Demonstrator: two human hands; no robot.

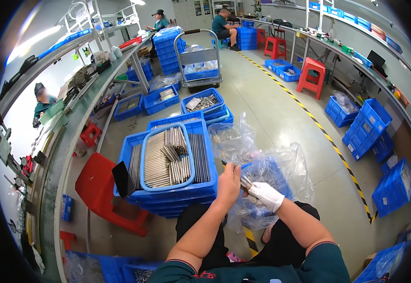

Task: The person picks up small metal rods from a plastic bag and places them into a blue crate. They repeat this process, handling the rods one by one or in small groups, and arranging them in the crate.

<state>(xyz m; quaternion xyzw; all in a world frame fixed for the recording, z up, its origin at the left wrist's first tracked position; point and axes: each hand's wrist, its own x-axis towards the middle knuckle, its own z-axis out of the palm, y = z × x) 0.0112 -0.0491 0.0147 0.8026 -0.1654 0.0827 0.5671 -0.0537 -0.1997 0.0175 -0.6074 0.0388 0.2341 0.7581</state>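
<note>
Over a blue crate lined with clear plastic, my right hand (266,196), in a white glove, is wrapped round a small bundle of short metal rods (246,183). My bare left hand (229,183) is closed at the upper end of the same rods; its thumb is hidden. Below, the lined crate (281,175) holds more loose metal pieces, blurred by the plastic bag (297,165). To the left, a light-blue-rimmed tray (144,162) sits on stacked crates, filled with neat rows of rods (156,158) and a few bundles laid on top.
A black phone (122,179) leans at the stack's left corner, beside a red stool (102,181). Ahead stand a basket of loose rods (204,103) and a trolley (198,59). Workbenches (85,106) line both sides. Striped tape (328,134) crosses the floor. Several people work farther off.
</note>
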